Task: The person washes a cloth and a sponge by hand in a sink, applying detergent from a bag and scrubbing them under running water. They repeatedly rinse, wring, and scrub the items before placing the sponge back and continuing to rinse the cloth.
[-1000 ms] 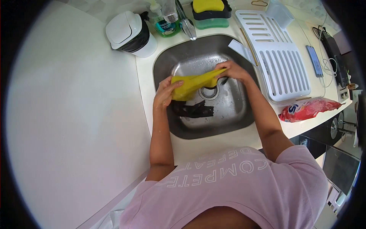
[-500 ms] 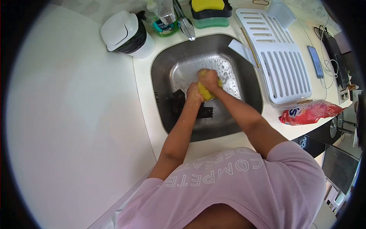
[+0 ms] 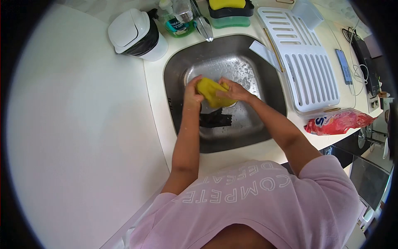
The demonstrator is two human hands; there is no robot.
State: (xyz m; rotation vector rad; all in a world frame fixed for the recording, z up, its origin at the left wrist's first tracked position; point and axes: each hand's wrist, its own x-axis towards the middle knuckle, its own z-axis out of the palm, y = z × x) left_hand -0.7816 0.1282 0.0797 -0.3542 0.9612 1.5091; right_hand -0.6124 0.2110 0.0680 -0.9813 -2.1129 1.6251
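Whereas half a second ago both fists were stacked tight on a small balled-up wad, the yellow cloth (image 3: pixel 210 92) now shows broader and looser between the two hands, and a second ago it was stretched long from hand to hand. Judging by that, the work is a repeated wringing and bunching over the sink (image 3: pixel 176 66), which sits at 12 o'clock from the person on the pale surface (image 3: pixel 83 137).

Both forearms reach down into the basin, the left one running almost straight up the frame, the right one slanting in from 4 o'clock. The left hand (image 3: pixel 192 90) has its grip closed on the cloth's 9 o'clock edge. The right hand (image 3: pixel 233 89) presses flat-fingered on its 3 o'clock side, its grip closed over the fabric. A dark rag (image 3: pixel 214 120) lies on the sink floor at 6 o'clock from the cloth, untouched.
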